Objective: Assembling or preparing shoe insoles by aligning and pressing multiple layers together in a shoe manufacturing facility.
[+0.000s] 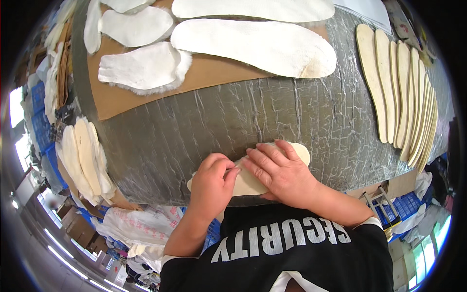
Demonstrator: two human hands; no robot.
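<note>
A cream-coloured insole lies across the near edge of the table, with a thin fuzzy fringe along part of its far side. Over its right half rests my right hand, fingers reaching to the far edge and thumb at the near edge, holding it. My left hand is closed above the left half, its thumb and forefinger pinched together near the middle of the insole. Whatever those fingertips hold is too small to tell. The insole's left end shows just past the left hand.
White fleecy pieces and long white insole shapes lie on brown cardboard at the far side. A fanned row of cream insoles lies at right. More insoles are stacked at left. Wrinkled film covers the table.
</note>
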